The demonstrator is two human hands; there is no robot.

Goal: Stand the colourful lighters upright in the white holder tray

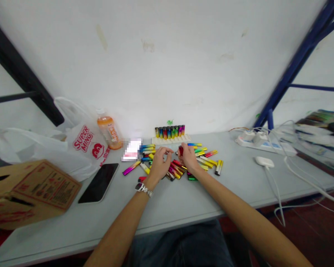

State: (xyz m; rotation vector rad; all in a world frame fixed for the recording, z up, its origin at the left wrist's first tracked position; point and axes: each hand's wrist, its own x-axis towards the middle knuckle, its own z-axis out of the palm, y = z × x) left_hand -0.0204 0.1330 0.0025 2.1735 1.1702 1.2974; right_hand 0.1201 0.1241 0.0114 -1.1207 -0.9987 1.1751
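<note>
Shiny two-tone lighters [176, 170] lie in a loose pile under and around my hands. Over the pile's left part hovers my left hand [160, 163], its fingers curved, thumb apart, nothing visible between them. My right hand [188, 157] is closed around a dark red lighter [180, 149], only partly showing past the fingers. Just beyond, a cream rack [171, 140] holds a row of upright lighters [169, 132]. Some lighters in the pile are hidden by my hands.
Left of the pile are a blurred-out phone screen [132, 150], an orange drink bottle [110, 131], a white plastic bag [80, 148], a black phone [99, 183] and a cardboard box [33, 193]. To the right lie a power strip [272, 145] and a white charger [264, 162] with cables.
</note>
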